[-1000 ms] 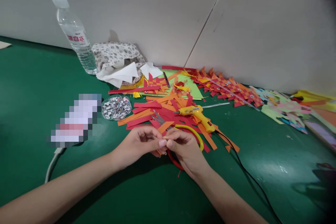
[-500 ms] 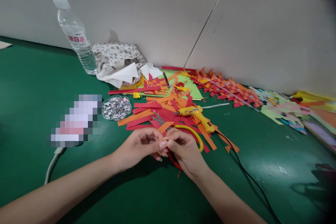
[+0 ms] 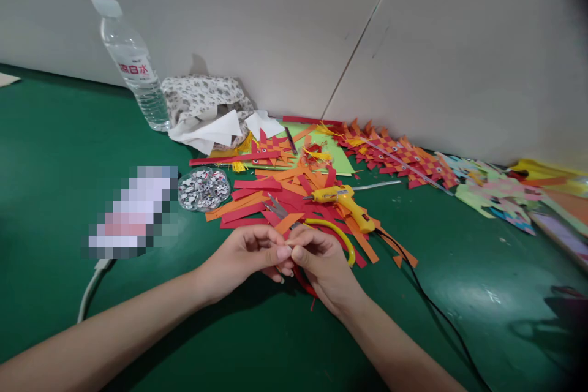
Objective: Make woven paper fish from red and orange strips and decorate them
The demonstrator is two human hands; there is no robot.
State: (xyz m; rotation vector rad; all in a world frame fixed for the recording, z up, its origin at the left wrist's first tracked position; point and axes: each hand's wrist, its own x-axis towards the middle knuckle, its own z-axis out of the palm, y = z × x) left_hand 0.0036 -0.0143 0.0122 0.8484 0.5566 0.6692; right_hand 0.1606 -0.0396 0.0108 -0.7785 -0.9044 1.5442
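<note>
My left hand (image 3: 250, 257) and my right hand (image 3: 327, 264) meet at the fingertips over the green table. Each is closed in a pinch, thumb against fingers, around something tiny and pale that is mostly hidden. Just behind and below them lie scissors with one yellow handle (image 3: 342, 237) and one red handle (image 3: 303, 282); the blades point away to the left. Red and orange paper strips (image 3: 250, 208) are heaped beyond my hands. On that heap's right side rests a yellow glue gun (image 3: 344, 199) with a clear stick in its back. A clear round case of googly eyes (image 3: 204, 188) sits to the left.
A water bottle (image 3: 133, 67) and a patterned tissue pack (image 3: 206, 107) stand by the wall. Woven red-orange paper fish (image 3: 399, 153) lie at the back right, with pastel paper pieces (image 3: 498, 190) beside them. A pixelated phone (image 3: 135, 208) with a cable is left. The glue gun's black cord (image 3: 432, 306) trails rightward.
Both hands stay together in nearly the same place, with only a slight shift of the fingertips. Nothing else on the table has visibly moved.
</note>
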